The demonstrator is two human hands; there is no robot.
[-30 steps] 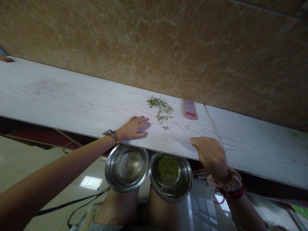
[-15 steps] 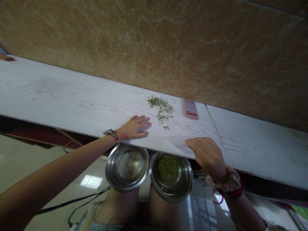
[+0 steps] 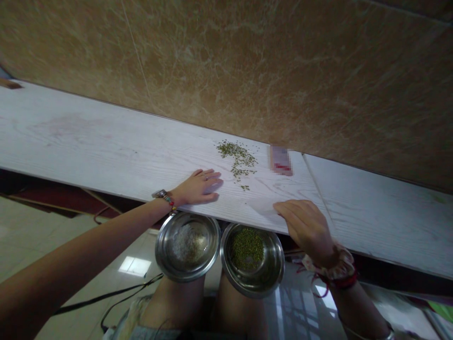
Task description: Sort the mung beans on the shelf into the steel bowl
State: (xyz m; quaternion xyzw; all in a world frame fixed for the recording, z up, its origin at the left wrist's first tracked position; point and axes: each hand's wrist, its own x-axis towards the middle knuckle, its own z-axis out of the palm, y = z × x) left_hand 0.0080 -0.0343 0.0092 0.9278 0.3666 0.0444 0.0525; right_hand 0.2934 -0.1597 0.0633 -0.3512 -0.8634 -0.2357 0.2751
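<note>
My left hand [image 3: 198, 187] lies flat on the white wood-grain counter [image 3: 116, 156], fingers stretched towards scattered green beans [image 3: 236, 156] that look like mung beans. My right hand [image 3: 305, 226] has its fingers pressed together at the counter's front edge. They pinch a thin, pale, see-through sheet [image 3: 261, 206], its near end hidden by the fingers. Below the edge, a steel bowl [image 3: 280, 255] with green beans inside rests on my right leg. Beside it, under my left hand, another steel bowl [image 3: 161, 264] contains white grains that look like rice.
A blurred-out rectangular item [image 3: 281, 159] lies by the brown marbled wall [image 3: 226, 71], right of the loose beans. At the far left end is a brown wooden piece [image 3: 10, 84]. A black cable [image 3: 109, 296] runs above the tiled floor at lower left.
</note>
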